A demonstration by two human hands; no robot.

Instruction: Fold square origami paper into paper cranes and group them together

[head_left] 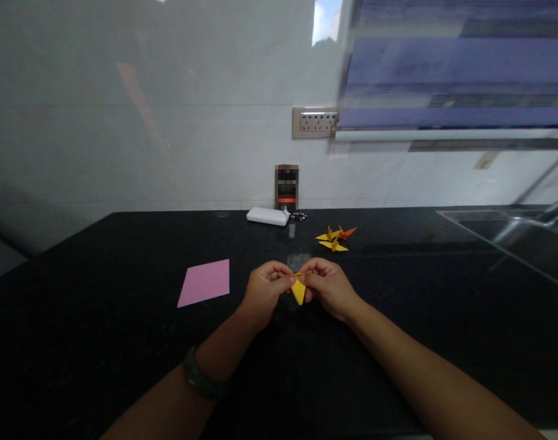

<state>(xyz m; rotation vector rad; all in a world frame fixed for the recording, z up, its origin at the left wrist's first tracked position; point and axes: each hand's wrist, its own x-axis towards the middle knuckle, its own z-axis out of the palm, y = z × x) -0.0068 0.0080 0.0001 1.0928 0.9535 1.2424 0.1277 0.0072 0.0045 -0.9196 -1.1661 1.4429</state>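
Observation:
Between my two hands is a small piece of folded yellow origami paper (299, 292), its pointed end hanging downward. My left hand (266, 292) pinches its upper left side between thumb and fingers. On the other side, my right hand (327, 286) pinches the upper right in the same way. The fingers cover part of the folds along the top edge. Left of my hands, a square sheet of pink paper (206, 282) lies flat on the black countertop (123, 342). Beyond my right hand stand several folded paper cranes (334, 244), yellow and orange.
A white oblong case (268, 216) with a beaded strap (298, 216) lies near the wall. Behind it, a phone-like device (286, 187) with a blurred front leans upright. A socket panel (316, 123) is on the wall. At right is a sink (530, 235), below a purple blind (453, 67).

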